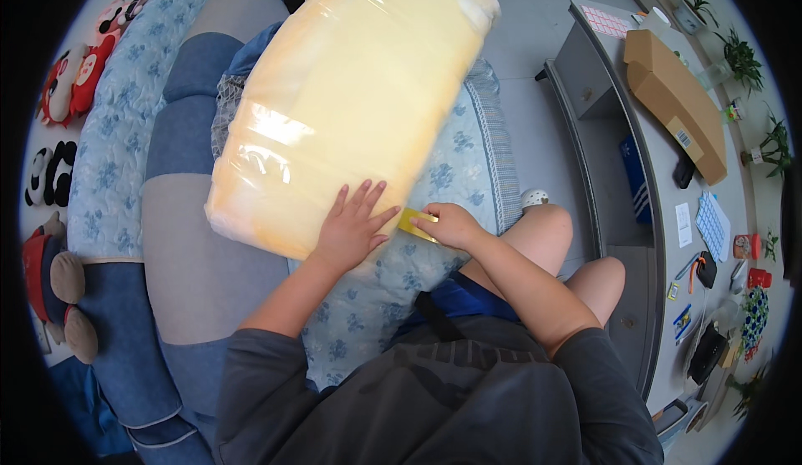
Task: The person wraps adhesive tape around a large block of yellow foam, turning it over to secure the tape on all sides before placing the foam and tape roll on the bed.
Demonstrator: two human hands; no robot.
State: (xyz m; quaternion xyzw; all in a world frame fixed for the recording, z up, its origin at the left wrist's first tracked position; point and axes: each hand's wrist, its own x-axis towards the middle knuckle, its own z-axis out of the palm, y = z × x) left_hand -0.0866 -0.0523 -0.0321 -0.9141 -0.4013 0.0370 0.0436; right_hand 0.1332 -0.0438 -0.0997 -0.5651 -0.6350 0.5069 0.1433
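A large, pale yellow padded bundle in clear plastic wrap [351, 89] lies slanted across the sofa seat before me. My left hand [354, 224] rests flat with spread fingers on its lower right part. Beside the bundle's right edge, my right hand [448, 224] grips a yellow roll of tape [418, 224] between thumb and fingers. The tape is against or very near the bundle's edge; whether a strip is stuck there I cannot tell. Under the bundle is a blue floral quilted sofa cover [442, 170].
Grey and blue sofa cushions [188, 214] run along the left, with plush toys [66, 83] beyond. To the right stands a grey cabinet [658, 314] bearing a long cardboard box [683, 108], a blue keyboard [713, 224] and small items. Potted plants [742, 61] line the far right.
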